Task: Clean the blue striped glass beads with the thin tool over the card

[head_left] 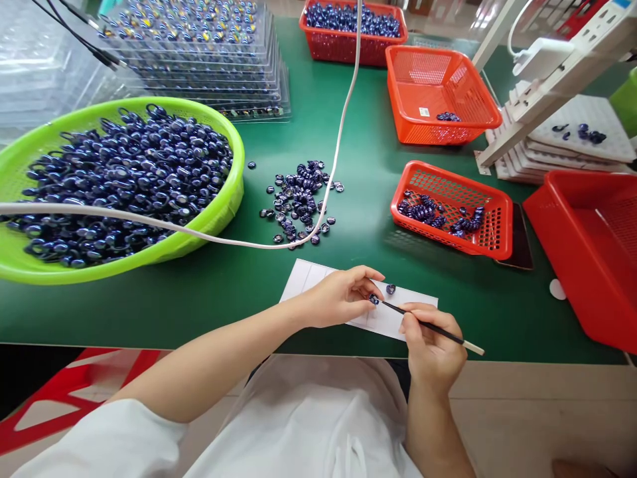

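My left hand [343, 295] pinches a small shiny dark-blue piece [373, 300] between thumb and fingers, over a white sheet [308, 273] on the green table. In my right hand [432, 338] is a thin black stick with a pale end [442, 331], held like a pen; whether it is a brush I cannot tell. Its dark tip points at the held piece and is at or very near it. One more dark-blue piece [391, 289] lies on the sheet just beyond my fingers. A loose heap of similar pieces [301, 192] lies farther up the table.
A lime-green basket [236, 192] full of dark-blue pieces stands left. Stacked clear trays [279, 86] are behind it. Red baskets [505, 229] and a red bin [572, 265] stand right. A white cable [343, 119] hangs across the view. A power strip [552, 79] is on a post.
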`<state>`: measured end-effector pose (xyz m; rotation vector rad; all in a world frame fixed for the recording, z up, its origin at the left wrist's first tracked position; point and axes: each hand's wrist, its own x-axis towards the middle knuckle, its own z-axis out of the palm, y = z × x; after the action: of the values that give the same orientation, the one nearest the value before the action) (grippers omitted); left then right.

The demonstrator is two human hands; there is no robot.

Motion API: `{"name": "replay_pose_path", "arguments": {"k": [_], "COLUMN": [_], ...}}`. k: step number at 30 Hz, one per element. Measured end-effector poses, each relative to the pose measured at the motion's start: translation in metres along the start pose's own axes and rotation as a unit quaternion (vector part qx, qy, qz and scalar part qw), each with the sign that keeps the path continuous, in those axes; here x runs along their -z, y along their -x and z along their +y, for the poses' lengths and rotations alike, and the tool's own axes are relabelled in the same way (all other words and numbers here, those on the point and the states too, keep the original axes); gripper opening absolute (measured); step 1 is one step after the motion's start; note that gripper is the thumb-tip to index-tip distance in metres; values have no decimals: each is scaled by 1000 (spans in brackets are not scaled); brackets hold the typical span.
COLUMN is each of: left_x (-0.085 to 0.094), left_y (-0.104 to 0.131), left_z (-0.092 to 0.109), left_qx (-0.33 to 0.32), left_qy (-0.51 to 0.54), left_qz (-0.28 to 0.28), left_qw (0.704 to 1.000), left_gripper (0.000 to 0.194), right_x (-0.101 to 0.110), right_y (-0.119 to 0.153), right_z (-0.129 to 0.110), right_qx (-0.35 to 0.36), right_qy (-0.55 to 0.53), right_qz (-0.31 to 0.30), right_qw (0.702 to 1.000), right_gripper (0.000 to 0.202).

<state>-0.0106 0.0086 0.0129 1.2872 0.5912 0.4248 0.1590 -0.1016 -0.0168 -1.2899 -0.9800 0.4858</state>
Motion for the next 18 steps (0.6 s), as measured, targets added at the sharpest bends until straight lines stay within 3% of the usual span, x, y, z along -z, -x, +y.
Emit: {"name": "replay_pose_path", "arguments": {"k": [18], "left_x": [0], "left_y": [0], "left_z": [0], "left_qx": [4], "left_qy": [-8], "left_qz": [-4], "left_qw": [1000], "left_gripper": [45], "right_x": [0], "right_y": [1], "right_z": [-1], "right_qx": [-10], "right_qy": [21], "right_qz": [-5], "right_qw": [1000], "right_gripper": [12]}}
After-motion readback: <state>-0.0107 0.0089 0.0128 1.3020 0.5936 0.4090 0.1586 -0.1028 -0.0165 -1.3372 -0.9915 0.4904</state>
